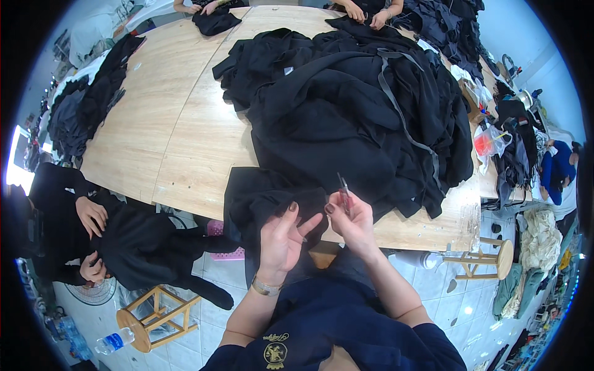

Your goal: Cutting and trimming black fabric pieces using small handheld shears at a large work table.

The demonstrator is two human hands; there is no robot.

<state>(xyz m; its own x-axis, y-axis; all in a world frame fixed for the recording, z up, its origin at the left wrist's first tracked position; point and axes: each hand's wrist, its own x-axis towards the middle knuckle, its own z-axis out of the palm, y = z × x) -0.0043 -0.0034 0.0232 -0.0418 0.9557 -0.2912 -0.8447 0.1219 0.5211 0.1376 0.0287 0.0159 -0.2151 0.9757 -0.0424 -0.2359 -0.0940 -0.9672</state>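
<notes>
My right hand (354, 226) is closed around a small pair of thread snips (344, 183), their narrow blades pointing away from me. Close beside it, my left hand (279, 244) is turned palm up with thumb and fingers apart, and I see nothing gripped in it. A black garment (247, 188) hangs over the near table edge right behind the left hand, partly covered by it. Beyond both hands, a large heap of black garments (328, 117) lies on the wooden table (201, 133). A grey strap (396, 105) runs across the heap's right side.
At the left, a person handles a black garment (148, 241); two more people work across the table. Wooden stools (137, 328) (504, 258) stand on both sides. A water bottle (116, 340) is at lower left. A bagged red drink (486, 145) sits at right.
</notes>
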